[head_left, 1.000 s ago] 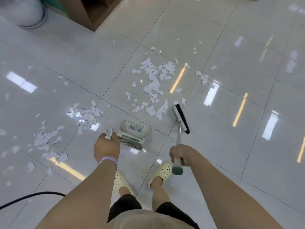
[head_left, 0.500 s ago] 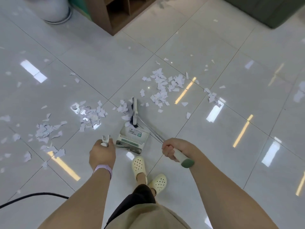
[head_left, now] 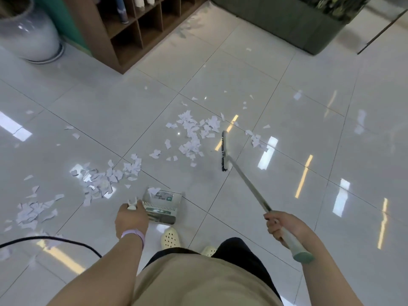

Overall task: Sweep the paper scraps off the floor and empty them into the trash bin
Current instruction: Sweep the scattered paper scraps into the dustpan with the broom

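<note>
White paper scraps lie on the glossy tiled floor in loose heaps: a middle heap (head_left: 194,133), a heap left of the dustpan (head_left: 103,180), and a far-left heap (head_left: 33,210). My left hand (head_left: 132,219) grips the white handle of the grey-green dustpan (head_left: 162,206), which stands on the floor and holds a scrap. My right hand (head_left: 281,226) is closed on the broom handle (head_left: 249,186). The black broom head (head_left: 224,151) rests on the floor just right of the middle heap, with a few scraps (head_left: 256,140) further right.
A wooden cubby shelf (head_left: 132,29) and a large pale vase (head_left: 28,34) stand at the back left. A dark green planter box (head_left: 284,21) is at the back right. A black cable (head_left: 55,240) crosses the floor at lower left. My feet in cream clogs (head_left: 170,238) are behind the dustpan.
The broom head has swung from beside the dustpan out to the right side of the middle heap. My view has tilted up, showing the shelf and planter. The dustpan stays put.
</note>
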Motion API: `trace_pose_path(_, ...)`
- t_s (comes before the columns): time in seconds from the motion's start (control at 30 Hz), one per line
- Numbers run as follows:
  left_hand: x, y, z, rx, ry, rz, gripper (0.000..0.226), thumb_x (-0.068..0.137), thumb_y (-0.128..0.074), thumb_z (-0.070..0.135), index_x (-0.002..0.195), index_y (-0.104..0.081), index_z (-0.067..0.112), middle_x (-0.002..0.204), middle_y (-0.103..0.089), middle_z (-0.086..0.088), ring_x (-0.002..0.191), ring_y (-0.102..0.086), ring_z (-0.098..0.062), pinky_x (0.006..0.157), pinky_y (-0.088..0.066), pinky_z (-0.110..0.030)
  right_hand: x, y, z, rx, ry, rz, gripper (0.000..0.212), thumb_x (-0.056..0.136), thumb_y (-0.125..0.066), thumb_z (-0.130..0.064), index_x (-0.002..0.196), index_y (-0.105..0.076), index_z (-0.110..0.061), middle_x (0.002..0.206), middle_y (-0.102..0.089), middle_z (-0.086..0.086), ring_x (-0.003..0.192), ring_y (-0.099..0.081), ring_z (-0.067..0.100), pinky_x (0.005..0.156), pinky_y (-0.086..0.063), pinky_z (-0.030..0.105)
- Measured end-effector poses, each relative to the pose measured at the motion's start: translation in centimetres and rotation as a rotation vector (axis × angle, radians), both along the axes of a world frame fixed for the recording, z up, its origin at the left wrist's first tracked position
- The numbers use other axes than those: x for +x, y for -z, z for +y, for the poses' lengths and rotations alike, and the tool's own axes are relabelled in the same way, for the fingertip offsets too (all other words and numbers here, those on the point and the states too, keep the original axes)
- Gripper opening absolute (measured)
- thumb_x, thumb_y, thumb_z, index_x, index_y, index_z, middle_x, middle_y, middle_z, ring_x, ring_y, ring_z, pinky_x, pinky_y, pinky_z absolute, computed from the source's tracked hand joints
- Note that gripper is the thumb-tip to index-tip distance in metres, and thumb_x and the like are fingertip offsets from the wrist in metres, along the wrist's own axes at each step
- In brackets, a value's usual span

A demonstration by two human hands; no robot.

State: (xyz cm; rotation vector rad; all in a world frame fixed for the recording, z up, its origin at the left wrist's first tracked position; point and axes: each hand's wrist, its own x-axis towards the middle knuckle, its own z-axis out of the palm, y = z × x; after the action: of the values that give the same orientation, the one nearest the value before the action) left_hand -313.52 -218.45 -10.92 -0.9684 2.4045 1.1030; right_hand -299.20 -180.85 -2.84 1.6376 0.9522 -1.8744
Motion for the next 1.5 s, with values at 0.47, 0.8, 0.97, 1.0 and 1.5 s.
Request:
trace_pose_path(0.47, -2.0, -3.2, 15.0, -0.056, -0.293, 0.156, 0.031, 0.101, -0.057, 0.041, 0.095, -0.056, 0.01, 0.093, -0.059, -0.012, 0.089, -0.054, -0.029, 0.08, -0.037, -0.032, -1.0, 5.7, 20.8, 0.213, 0.088, -0.098, 0.015, 0.09, -0.046, 0.003, 0.086, -0.041, -0.01, 0.049, -0.042, 0.004, 0.028, -0.04, 0.01, 0.029, -0.036, 0.017)
trace_pose_path(0.8, 0.7, -0.6, 23.2, -0.112, -0.271, 0.101, 0.037, 0.099, -0.056, 0.043, 0.091, -0.061, 0.007, 0.088, -0.065, -0.014, 0.087, -0.063, -0.037, 0.077, -0.047, -0.037, -4.1, 8.4, 23.7, -0.001, 0.206, -0.03, 0.013, 0.1, -0.045, -0.007, 0.089, -0.041, -0.012, 0.06, -0.038, 0.005, 0.031, -0.043, 0.013, 0.034, -0.042, 0.022)
trace_pose_path(0.97, 3.2, -0.7, 24.3, -0.122, -0.266, 0.051, 0.035, 0.099, -0.056, 0.042, 0.091, -0.061, 0.008, 0.088, -0.066, -0.014, 0.085, -0.063, -0.038, 0.079, -0.051, -0.04, -7.1, 8.9, 17.1, -0.063, -0.03, -0.09, 0.018, 0.096, -0.044, 0.0, 0.082, -0.04, -0.011, 0.06, -0.036, 0.003, 0.039, -0.037, 0.012, 0.037, -0.04, 0.02)
trace_pose_path(1.0, 3.7, -0.9, 24.4, -0.123, -0.263, 0.045, 0.035, 0.1, -0.056, 0.041, 0.091, -0.062, 0.008, 0.086, -0.067, -0.014, 0.085, -0.063, -0.037, 0.077, -0.049, -0.039, -7.5, 9.0, 15.6, -0.085, -0.08, -0.09, 0.019, 0.094, -0.04, 0.003, 0.08, -0.04, -0.011, 0.058, -0.036, 0.004, 0.043, -0.036, 0.014, 0.039, -0.04, 0.02)
trace_pose_path(1.5, 4.4, -2.7, 25.1, -0.151, -0.391, 0.061, 0.031, 0.1, -0.059, 0.036, 0.092, -0.058, 0.007, 0.086, -0.059, -0.012, 0.084, -0.058, -0.034, 0.075, -0.041, -0.034, -15.9, 7.2, 15.1, -0.62, -0.327, 0.109, 0.023, 0.091, -0.054, -0.002, 0.076, -0.042, -0.015, 0.051, -0.036, -0.006, 0.034, -0.038, 0.003, 0.031, -0.037, 0.014)
